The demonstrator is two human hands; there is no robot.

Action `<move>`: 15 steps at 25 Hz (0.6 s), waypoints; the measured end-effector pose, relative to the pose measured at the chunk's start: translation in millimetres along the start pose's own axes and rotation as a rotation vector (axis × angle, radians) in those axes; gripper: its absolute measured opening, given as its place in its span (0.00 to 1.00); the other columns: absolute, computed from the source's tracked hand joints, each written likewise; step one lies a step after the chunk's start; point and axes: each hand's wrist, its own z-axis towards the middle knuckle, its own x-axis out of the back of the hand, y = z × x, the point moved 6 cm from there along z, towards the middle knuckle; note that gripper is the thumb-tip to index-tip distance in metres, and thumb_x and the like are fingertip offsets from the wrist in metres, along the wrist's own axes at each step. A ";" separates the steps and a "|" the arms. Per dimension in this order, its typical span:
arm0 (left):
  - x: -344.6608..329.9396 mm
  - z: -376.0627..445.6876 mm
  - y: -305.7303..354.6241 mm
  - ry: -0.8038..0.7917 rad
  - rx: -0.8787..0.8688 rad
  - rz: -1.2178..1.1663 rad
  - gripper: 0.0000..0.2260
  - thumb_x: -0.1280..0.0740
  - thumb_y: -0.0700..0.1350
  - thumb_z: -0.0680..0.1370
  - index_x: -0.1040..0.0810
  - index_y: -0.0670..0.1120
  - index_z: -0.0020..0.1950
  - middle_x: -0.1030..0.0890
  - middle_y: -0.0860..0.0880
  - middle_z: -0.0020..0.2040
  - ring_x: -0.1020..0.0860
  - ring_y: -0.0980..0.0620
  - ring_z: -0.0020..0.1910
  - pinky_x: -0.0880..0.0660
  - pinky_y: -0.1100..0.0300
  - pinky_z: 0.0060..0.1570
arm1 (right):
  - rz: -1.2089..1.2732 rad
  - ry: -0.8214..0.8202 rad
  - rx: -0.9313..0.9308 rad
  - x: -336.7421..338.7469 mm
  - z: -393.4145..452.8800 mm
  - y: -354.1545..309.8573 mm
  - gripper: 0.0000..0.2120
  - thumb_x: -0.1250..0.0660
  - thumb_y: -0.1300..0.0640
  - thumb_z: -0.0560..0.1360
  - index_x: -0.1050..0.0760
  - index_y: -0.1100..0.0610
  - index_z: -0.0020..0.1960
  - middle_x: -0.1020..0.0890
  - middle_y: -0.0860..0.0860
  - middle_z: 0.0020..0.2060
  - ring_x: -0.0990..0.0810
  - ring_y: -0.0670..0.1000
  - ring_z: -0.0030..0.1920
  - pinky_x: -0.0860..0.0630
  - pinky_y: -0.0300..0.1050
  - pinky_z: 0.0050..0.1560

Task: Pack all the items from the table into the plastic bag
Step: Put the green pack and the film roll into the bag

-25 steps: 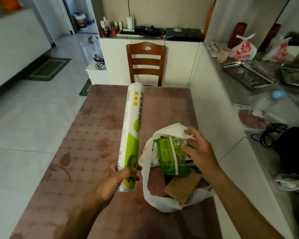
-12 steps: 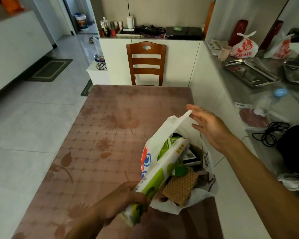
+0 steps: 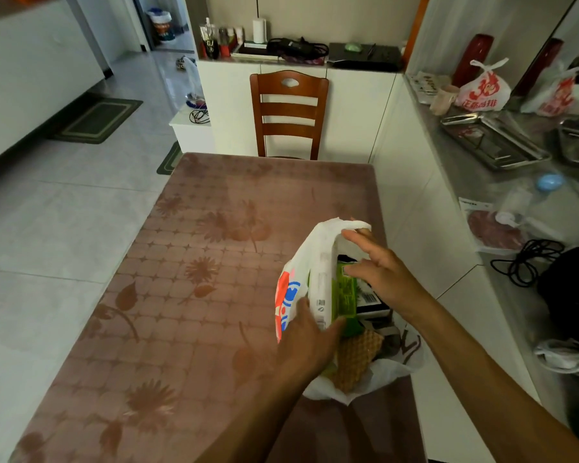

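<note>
Mauve counter point(image 3: 188, 295) w/ a glossy floral, tile-patterned cover is filling the centre of the frame; wooden slat-back chair point(image 3: 288, 113) is standing at its far end, pale floor tiles at left. White plastic bag point(image 3: 293, 289) w/ red and blue print is sitting at lower right of the counter, thin and crumpled, mouth gaping.

Vs 0.5 s ago: the long roll point(image 3: 322, 289) is no longer sticking out toward the lower left; it's now lying inside the bag along its left wall, white w/ small print and a barcode. Left hand point(image 3: 310, 342) has moved up from the roll's end and is now pressing against the bag's left side, fingers curled around roll and plastic. Right hand point(image 3: 380, 272) has let go of the bag's rim and is hovering over the opening, fingers spread, holding nothing.

Also in the bag: shiny green packet point(image 3: 345, 292), tan waffle-textured square point(image 3: 356, 359), dark flat box w/ barcode point(image 3: 370, 300).
</note>
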 end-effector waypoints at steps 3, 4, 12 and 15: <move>8.4 -8.1 -10.9 -0.019 -0.122 0.329 0.39 0.47 0.70 0.74 0.51 0.49 0.77 0.35 0.46 0.74 0.32 0.46 0.67 0.31 0.48 0.64 | -0.019 -0.017 0.010 2.7 -4.5 3.8 0.27 0.34 0.58 0.76 0.37 0.35 0.68 0.36 0.25 0.59 0.33 0.47 0.65 0.31 0.45 0.60; 16.1 -13.5 -17.2 -0.020 -0.167 0.390 0.40 0.48 0.72 0.73 0.49 0.49 0.77 0.34 0.47 0.73 0.31 0.47 0.66 0.31 0.49 0.63 | 0.010 0.000 0.018 5.9 -4.7 2.9 0.28 0.33 0.59 0.76 0.37 0.35 0.67 0.34 0.30 0.62 0.33 0.47 0.65 0.31 0.44 0.58; 21.6 -78.5 -47.3 -0.104 -0.514 0.607 0.24 0.35 0.66 0.68 0.36 0.56 0.57 0.32 0.58 0.47 0.36 0.55 0.46 0.39 0.62 0.41 | -0.072 0.153 0.029 25.6 27.6 -11.7 0.37 0.35 0.66 0.73 0.43 0.40 0.73 0.33 0.45 0.73 0.31 0.50 0.68 0.24 0.40 0.50; 12.3 -78.2 -53.3 -0.079 -0.537 0.483 0.21 0.34 0.59 0.70 0.35 0.56 0.58 0.31 0.62 0.46 0.32 0.57 0.44 0.39 0.67 0.39 | -0.151 0.160 0.043 23.0 31.9 -11.0 0.32 0.36 0.65 0.74 0.40 0.44 0.73 0.28 0.45 0.69 0.25 0.51 0.63 0.28 0.33 0.43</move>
